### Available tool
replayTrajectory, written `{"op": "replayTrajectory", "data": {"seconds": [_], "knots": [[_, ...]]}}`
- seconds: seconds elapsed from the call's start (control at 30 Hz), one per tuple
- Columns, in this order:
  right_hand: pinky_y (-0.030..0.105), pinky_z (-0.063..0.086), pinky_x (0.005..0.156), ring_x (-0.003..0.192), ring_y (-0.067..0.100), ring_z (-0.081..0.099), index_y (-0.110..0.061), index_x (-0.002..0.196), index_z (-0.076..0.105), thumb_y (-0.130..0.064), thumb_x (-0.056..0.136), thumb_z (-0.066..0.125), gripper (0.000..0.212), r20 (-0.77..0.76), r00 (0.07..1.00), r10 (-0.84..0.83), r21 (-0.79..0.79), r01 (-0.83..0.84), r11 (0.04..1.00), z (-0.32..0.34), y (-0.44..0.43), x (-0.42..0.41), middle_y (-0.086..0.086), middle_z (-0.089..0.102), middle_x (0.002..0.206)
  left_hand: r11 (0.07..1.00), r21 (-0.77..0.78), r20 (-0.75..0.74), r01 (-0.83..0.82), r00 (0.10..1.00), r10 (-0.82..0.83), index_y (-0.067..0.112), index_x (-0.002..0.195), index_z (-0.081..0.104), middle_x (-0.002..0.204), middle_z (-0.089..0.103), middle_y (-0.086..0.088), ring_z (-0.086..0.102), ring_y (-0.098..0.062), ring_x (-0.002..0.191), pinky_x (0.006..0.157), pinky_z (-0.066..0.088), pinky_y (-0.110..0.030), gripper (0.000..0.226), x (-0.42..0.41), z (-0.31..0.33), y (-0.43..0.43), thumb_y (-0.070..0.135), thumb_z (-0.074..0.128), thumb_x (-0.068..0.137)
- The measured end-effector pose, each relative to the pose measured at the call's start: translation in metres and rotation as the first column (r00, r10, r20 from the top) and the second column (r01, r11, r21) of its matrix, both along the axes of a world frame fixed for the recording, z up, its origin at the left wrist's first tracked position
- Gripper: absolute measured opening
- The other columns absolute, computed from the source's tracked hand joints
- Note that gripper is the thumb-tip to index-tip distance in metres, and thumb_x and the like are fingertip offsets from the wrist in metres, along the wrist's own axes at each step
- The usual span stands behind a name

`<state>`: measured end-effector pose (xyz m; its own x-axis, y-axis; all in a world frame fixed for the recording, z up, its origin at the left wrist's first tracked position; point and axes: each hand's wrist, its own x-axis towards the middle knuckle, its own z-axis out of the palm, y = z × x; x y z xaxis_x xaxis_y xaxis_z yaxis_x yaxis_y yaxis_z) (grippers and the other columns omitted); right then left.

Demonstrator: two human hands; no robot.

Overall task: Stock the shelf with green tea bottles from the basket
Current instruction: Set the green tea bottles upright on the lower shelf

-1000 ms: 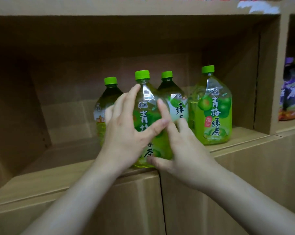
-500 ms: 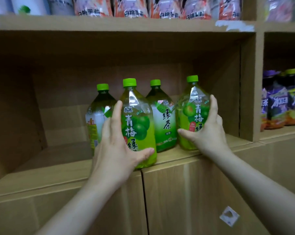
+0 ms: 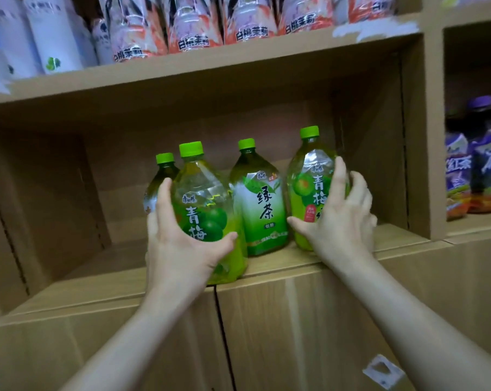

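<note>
**Shelf bay** point(image 3: 77, 280). Brown board, open at the front, bare along its left part. Four green tea bottles grouped right of centre, near the front edge. Basket not in view.

**Front-left bottle** point(image 3: 207, 198). Large, clear plastic, pale green tea, label facing out. Standing at the very lip of the board. Long axis vertical, neck up.

**Right-hand bottle** point(image 3: 309, 187). Same kind, label outward, upright as far as the wide lens allows.

**Middle bottle** point(image 3: 262, 204). Darker label, set slightly further back between the two held bottles, close against both. No hand on it.

**Rear-left bottle** point(image 3: 162, 170). Mostly hidden behind the front-left bottle.

**Handling, as judged.** Full, so probably heavy for one hand. Thin walls likely to give under a squeeze, and the film label is smooth and possibly slippery. Best taken low round the broad belly, or at the neck below the cap.

**Left hand** point(image 3: 182, 249). Fingers curled round the front-left bottle's left flank, thumb across the lower label.

**Right hand** point(image 3: 343, 221). Fingers wrapped over the right-hand bottle's right flank, thumb low at the front.

**Caps** point(image 3: 191, 149). Green, all in place, pointing up.
</note>
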<state>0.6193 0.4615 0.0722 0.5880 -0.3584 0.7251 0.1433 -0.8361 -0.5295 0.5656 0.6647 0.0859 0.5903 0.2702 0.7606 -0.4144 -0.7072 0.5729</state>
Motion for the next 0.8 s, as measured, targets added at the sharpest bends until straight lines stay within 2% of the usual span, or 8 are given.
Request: {"op": "replayTrajectory", "data": {"seconds": [0.07,0.13,0.2,0.27,0.47,0.57,0.67,0.8], "knots": [[0.055,0.036,0.098,0.137,0.032,0.028,-0.027,0.149,0.01,-0.05,0.073,0.071,0.1,0.231,0.971,0.069,-0.082,-0.051,0.995,-0.002,0.009,-0.013,0.014,0.027,0.151,1.0,-0.013,0.038,0.0,0.999,0.001,0.041,0.146,0.02,0.144,0.039,0.0,0.041,-0.018,0.128,0.093,0.029,-0.021,0.116,0.0,-0.002,-0.002,0.034,0.089,0.054],[0.047,0.036,0.103,0.135,0.022,0.033,-0.036,0.147,0.016,-0.052,0.08,0.061,0.083,0.326,0.855,0.403,-0.167,-0.367,0.915,-0.005,0.026,-0.033,0.005,0.034,0.149,1.0,-0.003,0.093,-0.002,0.996,0.002,0.042,0.146,0.022,0.142,0.041,0.003,0.042,-0.013,0.125,0.091,0.029,-0.018,0.115,-0.003,-0.004,-0.008,0.036,0.088,0.052],[0.034,0.03,0.11,0.14,0.005,0.028,-0.05,0.146,0.007,-0.061,0.079,0.059,0.085,0.174,0.613,0.771,-0.082,-0.771,0.632,-0.004,0.044,-0.048,-0.009,0.027,0.154,0.999,0.002,0.125,0.039,0.991,-0.039,0.043,0.145,0.022,0.135,0.041,0.01,0.041,-0.002,0.114,0.09,0.032,-0.019,0.115,-0.007,-0.006,-0.015,0.039,0.088,0.051],[0.029,0.033,0.111,0.14,0.0,0.028,-0.053,0.145,0.005,-0.058,0.075,0.067,0.094,0.173,0.463,0.87,0.089,-0.887,0.454,0.001,0.051,-0.045,-0.013,0.025,0.155,0.991,0.031,0.117,0.134,0.984,-0.137,0.046,0.144,0.022,0.13,0.038,0.018,0.043,0.008,0.105,0.088,0.038,-0.016,0.116,-0.008,-0.006,-0.024,0.037,0.09,0.05],[0.038,0.045,0.103,0.12,0.008,0.053,-0.047,0.138,0.035,-0.053,0.066,0.072,0.081,0.376,0.666,0.645,0.11,-0.723,0.682,0.009,0.015,-0.036,-0.008,0.054,0.13,0.693,-0.158,-0.154,0.703,0.676,-0.721,0.036,0.133,0.05,0.127,0.061,0.006,0.058,-0.009,0.118,0.094,0.051,-0.032,0.082,0.012,0.028,-0.012,0.008,0.078,0.061],[0.04,0.046,0.101,0.12,0.011,0.054,-0.046,0.139,0.036,-0.053,0.066,0.076,0.083,0.355,0.739,0.573,0.132,-0.646,0.752,0.009,-0.004,-0.033,-0.008,0.054,0.13,0.941,0.086,-0.108,0.326,0.942,-0.316,0.025,0.14,0.04,0.135,0.053,0.003,0.049,-0.018,0.127,0.101,0.042,-0.027,0.071,0.047,0.052,-0.014,0.022,0.075,0.078],[0.033,0.046,0.1,0.117,0.011,0.054,-0.045,0.141,0.034,-0.046,0.071,0.077,0.082,0.317,0.787,0.529,0.143,-0.591,0.794,0.01,-0.008,-0.029,-0.005,0.054,0.129,0.935,0.291,-0.313,0.201,0.944,-0.106,0.028,0.151,0.004,0.136,0.053,-0.014,0.057,-0.032,0.115,0.097,0.046,-0.043,0.104,0.074,0.055,-0.036,0.046,0.073,0.075],[0.031,0.043,0.102,0.121,0.008,0.051,-0.046,0.141,0.032,-0.055,0.068,0.072,0.084,0.285,0.796,0.534,0.163,-0.59,0.791,0.011,-0.004,-0.026,-0.006,0.051,0.132,0.916,0.4,-0.188,0.033,0.981,0.046,0.03,0.149,0.012,0.115,0.064,-0.011,0.061,-0.032,0.102,0.085,0.051,-0.042,0.106,0.077,0.052,-0.03,0.06,0.073,0.067]]}}
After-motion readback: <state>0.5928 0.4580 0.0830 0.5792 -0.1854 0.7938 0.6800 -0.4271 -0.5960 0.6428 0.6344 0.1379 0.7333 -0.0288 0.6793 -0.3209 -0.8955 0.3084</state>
